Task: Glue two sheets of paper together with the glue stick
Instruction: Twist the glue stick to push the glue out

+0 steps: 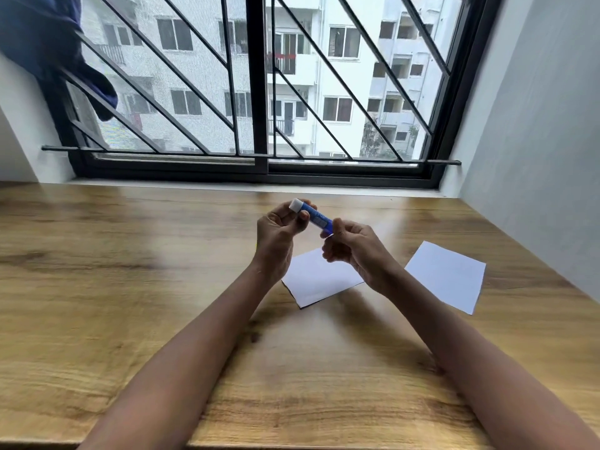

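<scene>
A blue glue stick point(316, 216) with a white end point(296, 204) is held above the wooden table, tilted with the white end up and to the left. My left hand point(278, 237) grips its upper part near the white end. My right hand point(354, 246) pinches its lower end. One white sheet of paper point(319, 280) lies on the table right below my hands, partly hidden by them. A second white sheet point(449, 276) lies to the right, apart from the first.
The wooden table point(130, 271) runs back to a window with black bars point(259, 92). A grey wall point(535, 157) borders the table on the right. Dark blue cloth point(48, 43) hangs at the top left.
</scene>
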Tool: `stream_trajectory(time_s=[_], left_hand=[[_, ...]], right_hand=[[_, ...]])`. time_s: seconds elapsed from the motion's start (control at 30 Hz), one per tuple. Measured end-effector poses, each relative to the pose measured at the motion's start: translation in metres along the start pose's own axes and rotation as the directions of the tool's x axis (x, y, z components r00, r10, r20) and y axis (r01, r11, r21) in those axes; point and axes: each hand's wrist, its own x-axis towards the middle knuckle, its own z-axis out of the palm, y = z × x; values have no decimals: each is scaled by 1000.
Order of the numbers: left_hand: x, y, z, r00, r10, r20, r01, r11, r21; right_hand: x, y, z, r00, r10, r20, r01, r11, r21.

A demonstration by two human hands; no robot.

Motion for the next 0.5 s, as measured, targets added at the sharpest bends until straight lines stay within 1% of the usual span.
stream_trajectory(time_s=[0.07, 0.13, 0.2, 0.3, 0.37, 0.43, 0.5], left_hand=[[0, -1, 0, 1000, -12, 5, 12, 1000, 0], [1, -1, -1, 1000, -17, 9, 17, 1000, 7], [1, 0, -1, 1000, -12, 3, 12, 1000, 8], [3, 2, -2, 1000, -1, -4, 1, 1000, -1], [2, 2, -2, 1000, -6, -3, 6, 1000, -5], [1, 0, -1, 1000, -19, -1, 19, 1000, -13], [0, -2, -1, 1000, -24, 8, 24, 1000, -12]], right_hand=[[-1, -2, 0, 999, 51, 10, -51, 999, -5], [-2, -4, -1, 994, 98, 54, -98, 995, 3], [-1, -6, -2, 994, 81, 71, -81, 997, 4], [2, -5, -5, 999, -8, 49, 7, 1000, 23], [2, -2, -4, 999, -43, 24, 44, 997, -65], [2, -1, -2, 999, -42, -5, 42, 993, -107], [0, -2, 0, 1000, 25, -8, -25, 998, -55]])
